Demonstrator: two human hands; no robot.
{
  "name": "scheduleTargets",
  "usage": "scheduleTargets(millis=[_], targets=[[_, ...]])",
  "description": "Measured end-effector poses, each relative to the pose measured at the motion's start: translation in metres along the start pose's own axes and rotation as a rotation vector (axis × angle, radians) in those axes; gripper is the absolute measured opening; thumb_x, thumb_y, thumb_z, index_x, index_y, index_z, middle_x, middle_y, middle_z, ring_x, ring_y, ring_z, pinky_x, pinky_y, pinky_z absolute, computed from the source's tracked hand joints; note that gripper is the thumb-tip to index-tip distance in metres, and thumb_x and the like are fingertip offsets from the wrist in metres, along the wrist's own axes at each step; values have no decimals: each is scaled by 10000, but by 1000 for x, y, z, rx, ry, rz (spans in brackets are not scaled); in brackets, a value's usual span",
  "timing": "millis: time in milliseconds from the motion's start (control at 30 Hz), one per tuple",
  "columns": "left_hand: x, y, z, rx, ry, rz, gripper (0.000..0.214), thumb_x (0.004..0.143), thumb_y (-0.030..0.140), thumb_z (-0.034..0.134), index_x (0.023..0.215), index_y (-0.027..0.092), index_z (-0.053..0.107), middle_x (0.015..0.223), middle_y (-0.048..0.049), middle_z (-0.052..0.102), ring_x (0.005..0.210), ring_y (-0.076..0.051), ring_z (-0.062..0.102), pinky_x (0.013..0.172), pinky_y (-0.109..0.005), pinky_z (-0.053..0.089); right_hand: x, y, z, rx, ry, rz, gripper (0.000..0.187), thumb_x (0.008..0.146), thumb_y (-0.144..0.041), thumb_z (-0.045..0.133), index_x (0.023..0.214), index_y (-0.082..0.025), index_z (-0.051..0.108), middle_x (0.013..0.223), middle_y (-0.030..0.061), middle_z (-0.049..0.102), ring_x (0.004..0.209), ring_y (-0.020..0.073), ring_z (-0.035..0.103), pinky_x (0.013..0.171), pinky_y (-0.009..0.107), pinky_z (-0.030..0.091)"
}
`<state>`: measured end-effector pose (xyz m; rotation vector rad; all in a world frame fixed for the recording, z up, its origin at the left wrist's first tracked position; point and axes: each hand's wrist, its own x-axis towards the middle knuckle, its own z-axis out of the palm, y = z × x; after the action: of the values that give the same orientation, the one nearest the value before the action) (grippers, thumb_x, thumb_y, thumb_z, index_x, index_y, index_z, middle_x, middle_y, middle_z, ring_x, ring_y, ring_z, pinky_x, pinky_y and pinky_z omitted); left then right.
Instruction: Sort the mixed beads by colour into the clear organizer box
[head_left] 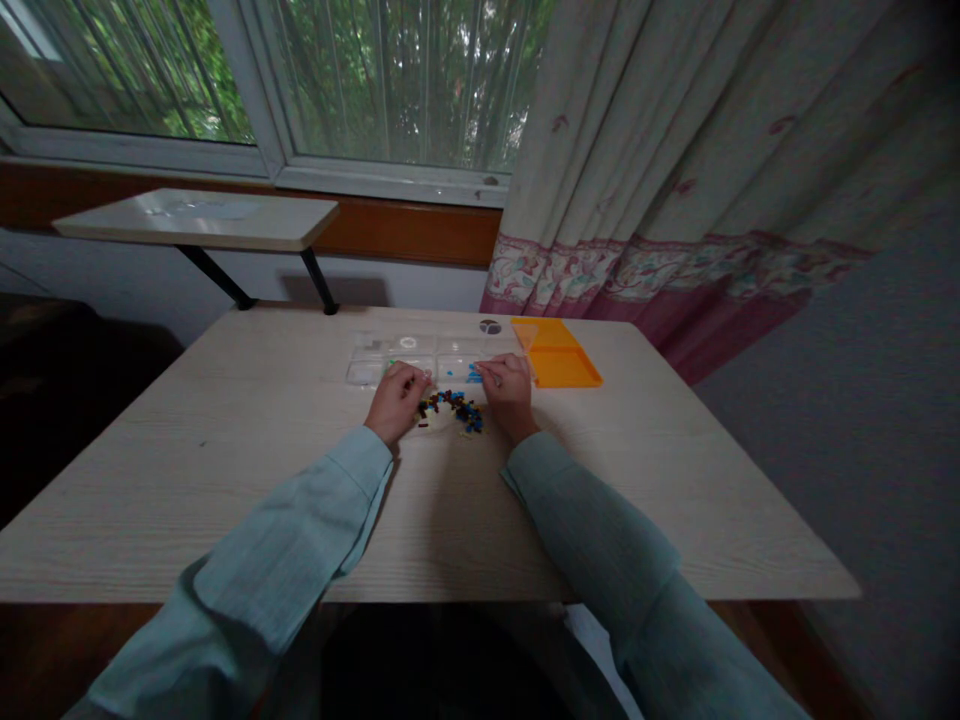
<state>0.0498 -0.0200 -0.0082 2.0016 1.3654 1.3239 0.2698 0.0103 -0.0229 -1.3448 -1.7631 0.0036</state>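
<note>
A heap of small building bricks, mostly dark, blue and yellow, lies on the table between my two hands. Behind it stands a clear compartment box with a few blue pieces in a front right section and a bit of green at the front left. My left hand is closed at the box's front edge, thumb and fingers pinched together left of the heap. On the other side my right hand pinches with its fingertips over the box, close to the blue pieces. What either hand holds is too small to make out.
An orange plastic case lies right of the clear box, and a dark round disc mark shows behind. A small raised shelf on black legs stands at the back left. The curtain hangs behind the table.
</note>
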Motion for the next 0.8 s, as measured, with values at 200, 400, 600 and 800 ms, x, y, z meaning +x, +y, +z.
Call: scheduleTargets(millis=[200, 400, 600, 800], targets=[[0, 0, 0, 1, 4, -1, 279, 934, 358, 484, 775, 188, 637, 790, -29, 529, 790, -161, 523, 767, -298, 442, 0, 0, 0, -7, -24, 11, 249, 910, -317, 534, 943, -213, 758, 890, 62, 635, 908, 204, 519, 886, 363, 369], [0, -2, 1, -5, 7, 16, 280, 934, 353, 485, 771, 183, 635, 789, -27, 520, 783, -157, 519, 756, -293, 432, 1, 1, 1, -1, -24, 4, 252, 909, -321, 533, 955, -213, 756, 882, 65, 635, 892, 210, 517, 860, 363, 378], [0, -4, 2, 1, -6, -2, 272, 929, 361, 493, 783, 184, 640, 811, -25, 531, 779, -150, 525, 756, -289, 441, 1, 5, 3, -1, -28, -4, 253, 912, -314, 526, 970, -214, 751, 889, 65, 630, 896, 212, 509, 861, 365, 374], [0, -2, 1, 48, -37, 28, 263, 928, 343, 491, 790, 182, 647, 797, -31, 539, 808, -162, 532, 766, -302, 444, 1, 0, 0, -6, -24, -10, 264, 922, -312, 511, 974, -208, 748, 883, 64, 635, 890, 210, 521, 854, 362, 379]])
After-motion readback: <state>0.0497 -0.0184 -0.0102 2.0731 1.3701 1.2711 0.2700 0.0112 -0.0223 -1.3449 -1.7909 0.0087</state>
